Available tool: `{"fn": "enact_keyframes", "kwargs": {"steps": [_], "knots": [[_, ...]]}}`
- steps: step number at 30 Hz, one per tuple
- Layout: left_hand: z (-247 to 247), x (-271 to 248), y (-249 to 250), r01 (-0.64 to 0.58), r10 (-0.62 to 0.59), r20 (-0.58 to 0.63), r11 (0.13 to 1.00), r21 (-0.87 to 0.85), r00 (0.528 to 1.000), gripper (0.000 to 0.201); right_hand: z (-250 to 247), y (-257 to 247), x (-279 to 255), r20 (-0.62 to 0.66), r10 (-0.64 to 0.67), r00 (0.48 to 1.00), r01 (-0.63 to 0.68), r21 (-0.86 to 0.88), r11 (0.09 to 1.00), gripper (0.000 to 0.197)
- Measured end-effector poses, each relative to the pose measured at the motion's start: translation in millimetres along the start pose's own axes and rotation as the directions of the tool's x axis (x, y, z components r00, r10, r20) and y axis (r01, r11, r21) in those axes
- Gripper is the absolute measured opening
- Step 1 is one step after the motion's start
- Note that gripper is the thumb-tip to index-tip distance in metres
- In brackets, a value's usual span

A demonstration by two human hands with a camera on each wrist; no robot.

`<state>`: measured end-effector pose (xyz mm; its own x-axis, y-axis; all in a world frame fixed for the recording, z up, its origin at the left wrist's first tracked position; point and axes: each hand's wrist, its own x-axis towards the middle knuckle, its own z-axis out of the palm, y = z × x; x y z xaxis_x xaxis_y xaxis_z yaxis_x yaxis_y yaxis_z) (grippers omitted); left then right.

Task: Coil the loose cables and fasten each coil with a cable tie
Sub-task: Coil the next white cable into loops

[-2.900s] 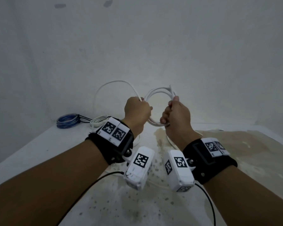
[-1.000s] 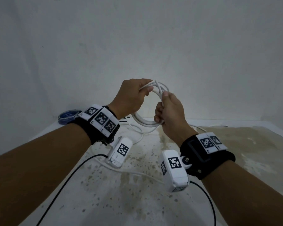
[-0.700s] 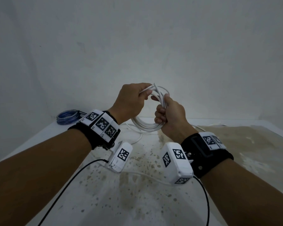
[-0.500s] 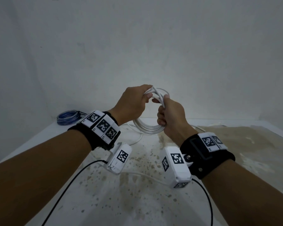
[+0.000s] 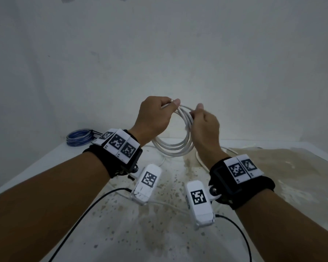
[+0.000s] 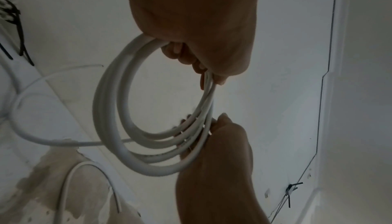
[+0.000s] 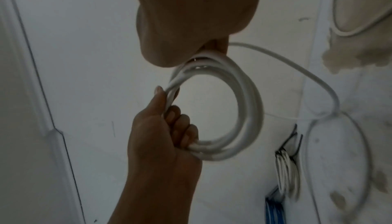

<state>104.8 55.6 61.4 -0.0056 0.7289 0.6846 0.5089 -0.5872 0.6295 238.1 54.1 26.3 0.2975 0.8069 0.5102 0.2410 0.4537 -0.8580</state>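
Two hands: both are raised above the bench point(image 5: 51, 186), and a white cable coil point(image 5: 175, 146) is held between them.
Left hand point(image 5: 153, 118): the coil's top-left arc is gripped; the fingers are curled through the loops and the thumb is pressed onto the strands, as seen in the right wrist view point(image 7: 163, 132).
Right hand point(image 5: 206, 127): the coil's right side is pinched between thumb and curled fingers; in the left wrist view point(image 6: 214, 145) several strands are seen passing under the thumb.
White cable coil: several loops are gathered into a ring, held upright in the air above the bench, between the two hands point(image 6: 118, 110) point(image 7: 248, 110).
Loose tail: one white strand point(image 5: 201, 159) is seen trailing from the coil down onto the bench, just right of and below the coil.
Blue cable coil point(image 5: 79, 138): it is laid on the bench far left of the white cable coil, near the wall; black ties appear at its right edge.
Small white bundle point(image 7: 286, 170): it is seen in the right wrist view below the white cable coil, bound with black ties, beside the blue strands.
Bench: its surface below the coil is stained brown and speckled.
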Motion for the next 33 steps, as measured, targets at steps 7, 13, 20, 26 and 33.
{"fn": "enact_keyframes", "kwargs": {"steps": [7,13,20,26,33], "knots": [[-11.5,4.4,1.2,-0.026,0.025,-0.029,0.999,-0.027,0.999,0.042,-25.4,-18.3,36.1,0.385,-0.185,0.904,0.274,-0.188,0.943,0.033],[-2.7,4.7,1.1,0.145,-0.155,-0.054,0.977,-0.154,0.986,0.037,-34.4,-10.3,36.4,0.408,-0.238,0.881,0.34,-0.2,0.919,0.029],[-3.3,8.0,8.4,0.143,-0.151,-0.035,0.976,-0.166,0.988,0.034,-36.4,-24.2,20.3,0.655,0.085,0.751,-0.334,0.266,0.904,0.05],[-3.3,8.8,8.5,0.112,-0.118,-0.089,0.991,-0.068,0.989,0.037,-18.4,-31.7,15.9,0.632,0.139,0.762,-0.361,0.237,0.902,0.033],[-7.1,-10.6,16.6,0.265,-0.252,-0.083,0.899,0.349,0.964,0.052,-10.0,-31.4,29.3,0.171,0.253,0.952,-0.305,0.577,0.758,0.035]]}}
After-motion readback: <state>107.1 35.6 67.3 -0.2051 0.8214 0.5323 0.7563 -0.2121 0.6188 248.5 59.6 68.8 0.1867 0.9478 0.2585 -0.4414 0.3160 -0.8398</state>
